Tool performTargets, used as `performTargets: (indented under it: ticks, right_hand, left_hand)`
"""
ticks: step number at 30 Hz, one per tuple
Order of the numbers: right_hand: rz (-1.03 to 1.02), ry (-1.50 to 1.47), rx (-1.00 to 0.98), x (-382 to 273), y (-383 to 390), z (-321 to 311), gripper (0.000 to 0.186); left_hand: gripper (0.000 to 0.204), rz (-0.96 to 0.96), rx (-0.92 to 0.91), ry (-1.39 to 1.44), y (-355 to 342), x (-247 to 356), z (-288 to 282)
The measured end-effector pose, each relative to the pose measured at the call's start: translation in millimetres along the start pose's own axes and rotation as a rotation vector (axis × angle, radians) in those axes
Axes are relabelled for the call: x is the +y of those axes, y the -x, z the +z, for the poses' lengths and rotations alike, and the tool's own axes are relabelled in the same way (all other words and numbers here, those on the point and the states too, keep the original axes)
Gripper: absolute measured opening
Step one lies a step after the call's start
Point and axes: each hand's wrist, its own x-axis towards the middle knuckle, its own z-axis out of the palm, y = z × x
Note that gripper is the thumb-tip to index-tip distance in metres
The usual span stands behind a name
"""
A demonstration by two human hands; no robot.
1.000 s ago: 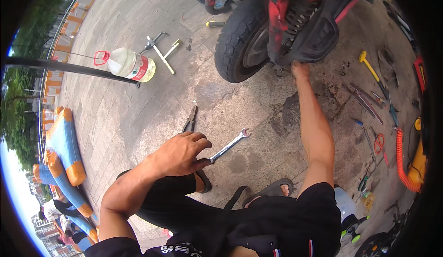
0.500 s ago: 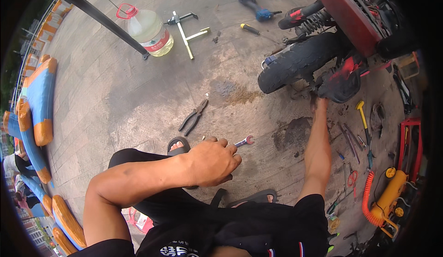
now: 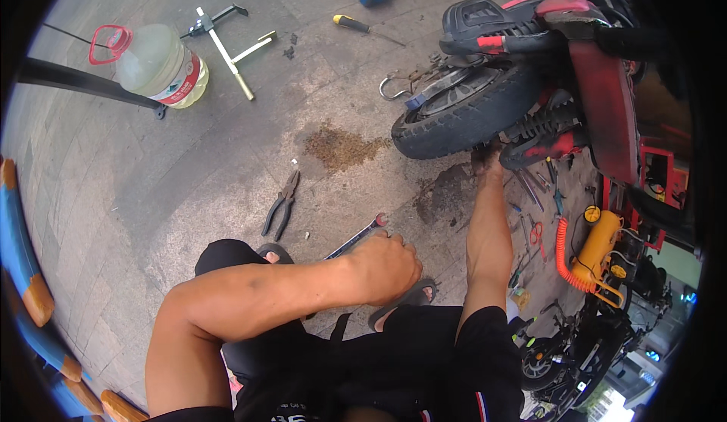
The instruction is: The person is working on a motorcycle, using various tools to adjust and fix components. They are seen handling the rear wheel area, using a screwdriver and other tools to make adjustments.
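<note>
Printed label (image 3: 185,83) on jug (image 3: 150,59), lettering (image 3: 294,417) on shirt (image 3: 356,384)

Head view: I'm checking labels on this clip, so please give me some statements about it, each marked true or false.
1. The pliers lie on the paving with their handles spread. True.
2. The left hand grips the pliers. False: they lie apart from it.
3. The right hand is beside the tire in this view. True.
4. The jug has a blue handle. False: its handle is red.
5. A yellow-and-black screwdriver lies on the paving. True.
</note>
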Motion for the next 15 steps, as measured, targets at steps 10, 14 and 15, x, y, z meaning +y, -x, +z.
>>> performTargets:
  ticks: [10,14,15]
  right_hand:
    - [0.154,0.099,-0.078,-11,22,6,0.053]
    - [0.164,0.123,0.065,-10,10,0,0.049]
    - [0.168,0.081,0.136,-10,10,0,0.046]
  left_hand:
    - [0.046,-0.074,-0.223,0.103,-19,-51,-7]
    - [0.046,-0.189,-0.219,0.183,-26,-55,-21]
    - [0.046,-0.233,-0.195,0.145,-21,-58,-26]
